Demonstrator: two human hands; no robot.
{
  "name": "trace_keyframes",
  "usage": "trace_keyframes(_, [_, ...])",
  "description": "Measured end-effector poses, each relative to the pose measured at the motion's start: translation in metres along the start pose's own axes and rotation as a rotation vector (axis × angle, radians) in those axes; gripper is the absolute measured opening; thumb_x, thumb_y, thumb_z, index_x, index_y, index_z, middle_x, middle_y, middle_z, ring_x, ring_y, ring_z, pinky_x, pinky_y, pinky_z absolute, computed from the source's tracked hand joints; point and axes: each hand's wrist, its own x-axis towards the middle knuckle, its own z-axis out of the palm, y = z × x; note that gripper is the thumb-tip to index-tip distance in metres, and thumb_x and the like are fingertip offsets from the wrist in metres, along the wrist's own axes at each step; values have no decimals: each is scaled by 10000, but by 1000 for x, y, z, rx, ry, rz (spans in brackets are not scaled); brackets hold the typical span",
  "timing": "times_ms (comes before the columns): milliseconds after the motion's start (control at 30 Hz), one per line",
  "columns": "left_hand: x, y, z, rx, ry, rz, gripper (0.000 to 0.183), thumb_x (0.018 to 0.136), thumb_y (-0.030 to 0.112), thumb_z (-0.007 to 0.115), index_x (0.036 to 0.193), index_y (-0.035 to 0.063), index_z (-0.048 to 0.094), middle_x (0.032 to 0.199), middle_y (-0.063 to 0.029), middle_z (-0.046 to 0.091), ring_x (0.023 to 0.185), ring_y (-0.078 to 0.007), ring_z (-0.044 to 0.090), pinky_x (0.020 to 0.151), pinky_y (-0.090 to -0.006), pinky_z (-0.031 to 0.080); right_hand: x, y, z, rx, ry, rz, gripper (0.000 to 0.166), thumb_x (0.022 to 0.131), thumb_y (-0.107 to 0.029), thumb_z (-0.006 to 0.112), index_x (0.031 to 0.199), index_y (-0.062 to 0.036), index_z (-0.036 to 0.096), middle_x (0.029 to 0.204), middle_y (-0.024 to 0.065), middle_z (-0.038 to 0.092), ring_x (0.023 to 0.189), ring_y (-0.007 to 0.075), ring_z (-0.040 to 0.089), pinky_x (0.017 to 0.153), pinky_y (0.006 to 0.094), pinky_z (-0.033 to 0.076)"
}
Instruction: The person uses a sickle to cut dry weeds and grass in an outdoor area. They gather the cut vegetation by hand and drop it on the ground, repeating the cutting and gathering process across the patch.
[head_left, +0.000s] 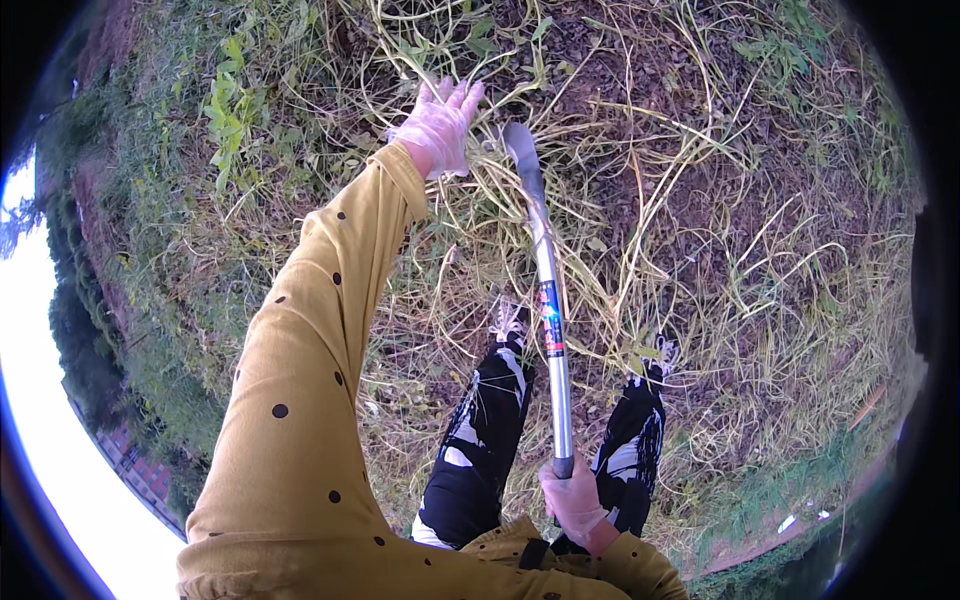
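My right hand (576, 499), in a thin clear plastic glove, is closed around the dark grip of a long-handled sickle (556, 390). Its silvery metal shaft bears a printed label and runs up the view to a dull grey blade (523, 154) among the vines; part of the blade is hidden by stems. My left hand (442, 124), also gloved, reaches far forward with the fingers extended and apart. Its fingertips are at green, leafy vine stems (420, 64), and no firm hold on them shows. Pale tangled stems (502, 187) lie between that hand and the blade.
Both my shoes (508, 322) stand among dry vines. Brown soil with leaf litter (660, 180) shows through on the right. A bright green leafy plant (225, 112) grows at left. Trees (82, 330) and a building (142, 480) are at the left rim.
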Motion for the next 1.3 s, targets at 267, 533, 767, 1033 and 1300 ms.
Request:
trace_keyframes(267, [-22,13,85,-314,-592,-506,949,758,526,733,1472,53,325,1376,-180,533,1257,-336,533,1055,-452,429,18,2,-30,-265,182,-124,162,842,-73,648,953,-20,543,643,4,548,511,80,504,466,264,428])
trace_keyframes(533, [-64,86,65,-453,-474,-657,431,829,402,613,1076,63,713,1084,-159,701,1004,-320,682,861,-382,527,120,-159,-66,-272,298,-372,174,861,-146,661,974,-35,589,677,30,569,565,110,506,526,301,436])
trace_keyframes(767, [-91,170,48,-409,-508,-412,224,848,234,682,983,66,742,1013,-123,724,967,-285,702,809,-372,565,-195,158,-253,-490,564,0,121,814,-38,621,894,-51,531,633,-32,442,571,43,452,479,246,374])
trace_keyframes(1033, [-125,142,61,-222,-317,-601,274,809,210,720,1066,117,722,1319,-136,522,1142,-266,562,973,-441,411,-96,5,-198,-445,650,-318,121,827,-65,640,866,-35,530,625,-20,506,536,61,448,493,250,386])
trace_keyframes(1300, [-129,123,136,-234,-509,-274,260,844,134,660,1095,91,711,1023,-94,703,1016,-225,674,873,-380,547,127,-145,-76,-707,331,-788,169,896,-175,613,993,-42,577,732,183,633,640,348,615,608,402,485])
